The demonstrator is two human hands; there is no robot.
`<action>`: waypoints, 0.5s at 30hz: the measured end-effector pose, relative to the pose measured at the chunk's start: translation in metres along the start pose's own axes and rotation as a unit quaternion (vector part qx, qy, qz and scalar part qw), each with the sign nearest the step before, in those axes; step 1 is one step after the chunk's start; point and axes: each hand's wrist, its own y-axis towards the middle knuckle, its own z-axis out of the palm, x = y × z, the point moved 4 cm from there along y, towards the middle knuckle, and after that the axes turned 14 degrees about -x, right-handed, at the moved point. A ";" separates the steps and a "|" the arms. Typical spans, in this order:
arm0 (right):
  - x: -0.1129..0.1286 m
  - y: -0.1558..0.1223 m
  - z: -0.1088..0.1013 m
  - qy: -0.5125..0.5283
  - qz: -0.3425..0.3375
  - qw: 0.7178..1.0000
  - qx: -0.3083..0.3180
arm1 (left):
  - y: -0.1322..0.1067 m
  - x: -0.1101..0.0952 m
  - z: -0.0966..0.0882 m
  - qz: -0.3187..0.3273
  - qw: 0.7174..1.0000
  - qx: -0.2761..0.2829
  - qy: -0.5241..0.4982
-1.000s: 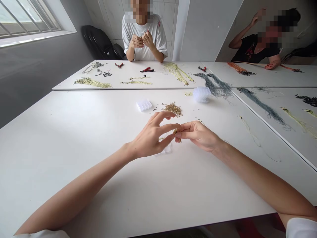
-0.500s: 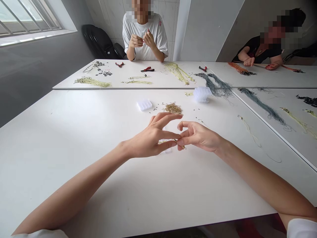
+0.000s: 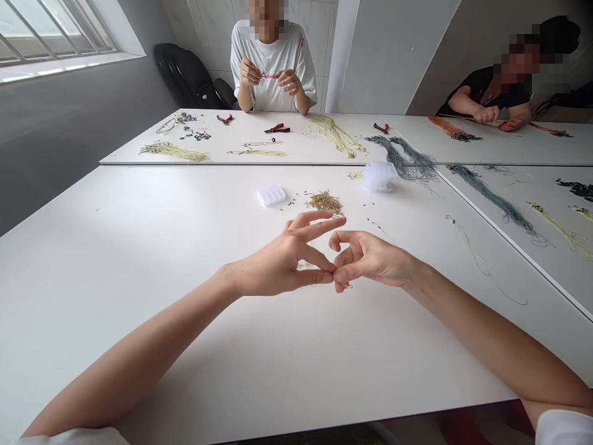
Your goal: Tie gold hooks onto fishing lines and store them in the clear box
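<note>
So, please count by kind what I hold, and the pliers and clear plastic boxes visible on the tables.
Gold pin, pinched by left hand and right hand: 1
Pliers: 3
Clear plastic boxes: 2
Total: 6

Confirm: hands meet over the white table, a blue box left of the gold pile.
Wrong colour: the head view shows the box left of the gold pile is clear white, not blue. The left hand and right hand do meet.

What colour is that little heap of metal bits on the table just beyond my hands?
Gold, a brassy yellow. The heap shows best in the head view, the only one here.
</note>
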 end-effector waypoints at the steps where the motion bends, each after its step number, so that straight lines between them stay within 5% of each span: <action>1: 0.000 0.000 0.001 0.003 0.000 1.000 0.004 | 0.000 0.000 0.000 0.000 1.000 0.003 -0.002; 15: 0.000 0.000 0.001 -0.027 -0.010 0.999 -0.018 | -0.004 -0.005 0.005 0.003 1.000 -0.004 -0.005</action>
